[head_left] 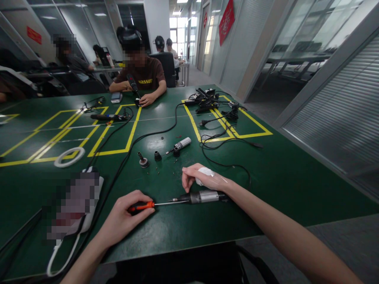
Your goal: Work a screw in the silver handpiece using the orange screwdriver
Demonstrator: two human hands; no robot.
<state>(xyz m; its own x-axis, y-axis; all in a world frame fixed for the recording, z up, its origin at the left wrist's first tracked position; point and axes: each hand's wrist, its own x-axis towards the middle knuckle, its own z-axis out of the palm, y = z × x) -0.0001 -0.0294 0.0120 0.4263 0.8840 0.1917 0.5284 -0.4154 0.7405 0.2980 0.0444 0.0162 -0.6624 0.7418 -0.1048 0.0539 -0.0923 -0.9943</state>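
My left hand (130, 211) is closed around the orange and black handle of a screwdriver (150, 204), which lies low over the green table. Its thin metal shaft points right, toward a silver and black cylindrical power screwdriver (204, 197) lying on its side. Just behind that tool is my right hand (204, 176), a white patch on its back and its fingers curled in; anything inside them is hidden. Farther back lie a disassembled silver tool body (182, 142), a dark collar (157, 156), a metal gear part (143, 161) and several tiny screws.
A phone-like object on a white power bank (94, 197) with cables lies at left, near a white ring (69, 157). Black cables and adapters (205, 98) are heaped at the back right. Across the table (296, 177), a person (151, 71) works with a power screwdriver.
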